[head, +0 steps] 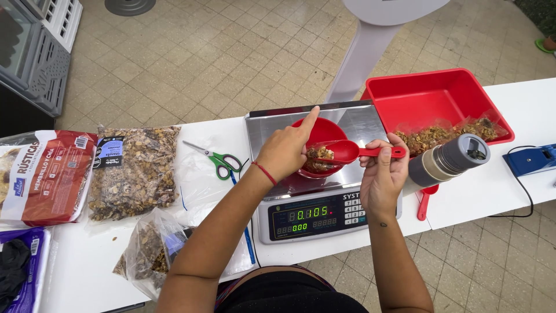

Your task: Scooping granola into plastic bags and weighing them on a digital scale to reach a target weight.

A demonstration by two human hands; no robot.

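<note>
On the white desk (498, 191), a digital scale (315, 174) with a steel platform stands at centre, and a small red bowl (324, 132) sits on that platform. Both hands work directly above the bowl. The right hand (381, 174) is closed around the handle of a red spoon (356, 152), gripping it near the handle end; the spoon head is level over the bowl and carries a load of brown granola. The left hand (286, 149) hangs over the left part of the bowl, its index finger extended upward past the rim and its remaining fingers curled toward the spoon head; whether they touch the granola cannot be told. A red cord circles the left wrist.

To the right of the scale, a red tray (431, 95) holds a clear bag of granola at its near edge. A grey cylindrical flask (449, 159) lies on its side just in front of the tray, close to the right hand. Left of the scale lie green-handled scissors (217, 157), a flat clear bag of granola (134, 171), an open bag of granola (152, 249) nearer the person, and a red-and-white packet (46, 177).
</note>
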